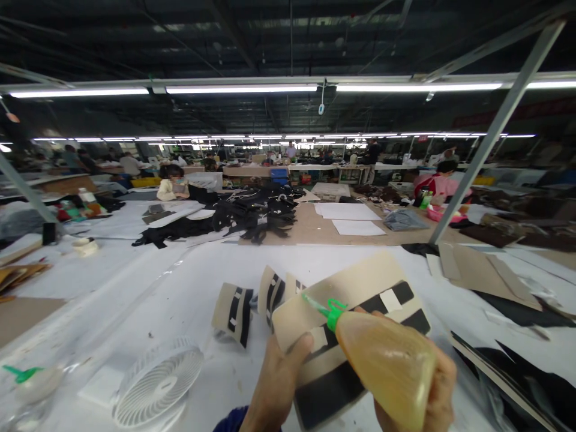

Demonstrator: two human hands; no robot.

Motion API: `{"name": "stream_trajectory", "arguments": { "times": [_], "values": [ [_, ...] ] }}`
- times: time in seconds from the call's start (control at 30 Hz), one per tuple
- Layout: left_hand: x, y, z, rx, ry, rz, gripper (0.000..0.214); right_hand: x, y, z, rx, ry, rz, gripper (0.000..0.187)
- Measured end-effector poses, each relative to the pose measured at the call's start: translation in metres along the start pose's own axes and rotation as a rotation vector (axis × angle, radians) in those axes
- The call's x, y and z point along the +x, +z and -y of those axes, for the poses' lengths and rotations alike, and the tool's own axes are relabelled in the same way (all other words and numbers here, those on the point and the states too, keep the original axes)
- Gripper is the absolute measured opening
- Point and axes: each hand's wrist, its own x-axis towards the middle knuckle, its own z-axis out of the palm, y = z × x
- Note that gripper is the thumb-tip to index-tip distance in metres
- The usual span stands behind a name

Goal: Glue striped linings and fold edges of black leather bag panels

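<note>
My left hand grips a beige panel with black strips by its left edge, thumb on its face. Two small pale patches show on the panel. In my right hand is a squeeze bottle of amber liquid, tilted with its green nozzle pointing left. The nozzle tip lies over the panel's upper left part; whether it touches I cannot tell. Behind the panel, smaller curved beige pieces with black strips stand on the white table.
A white fan sits at the front left, beside another green-capped bottle. Black cut pieces are heaped at the far side. Grey-beige sheets and black material lie at right. A slanted metal post rises there. People sit beyond.
</note>
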Motion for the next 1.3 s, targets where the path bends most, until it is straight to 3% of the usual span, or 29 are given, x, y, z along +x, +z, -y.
{"name": "stream_trajectory", "arguments": {
  "times": [0.13,0.27,0.33,0.5,0.67,0.83,0.97,1.2,1.3],
  "values": [
    [-0.005,-0.003,-0.005,0.009,-0.012,-0.029,0.048,0.024,0.002,-0.020,-0.100,0.005,-0.152,0.054],
    [-0.010,-0.015,-0.007,0.030,-0.053,-0.070,0.049,0.055,0.003,-0.040,-0.059,-0.037,-0.281,0.067],
    [-0.010,-0.018,-0.005,0.041,-0.063,-0.081,0.050,0.053,0.000,-0.038,-0.087,-0.053,-0.263,0.065],
    [-0.008,-0.020,-0.001,-0.003,-0.104,-0.095,0.050,0.026,-0.003,-0.016,-0.082,-0.077,-0.049,0.042],
    [-0.008,-0.022,0.000,-0.030,-0.075,-0.110,0.053,0.025,-0.001,-0.012,-0.023,-0.123,-0.129,0.038],
    [-0.010,-0.026,0.002,0.015,-0.068,-0.108,0.055,0.031,-0.003,-0.020,-0.129,-0.088,-0.063,0.042],
    [-0.013,-0.031,0.000,0.023,-0.104,-0.122,0.060,0.041,0.000,-0.022,-0.128,-0.089,-0.189,0.051],
    [-0.016,-0.029,-0.005,0.025,-0.127,-0.172,0.063,0.029,-0.006,-0.015,-0.153,-0.114,-0.033,0.043],
    [-0.019,-0.034,-0.008,0.017,-0.160,-0.196,0.059,0.044,-0.006,-0.029,-0.168,-0.065,-0.136,0.052]
  ]
}}
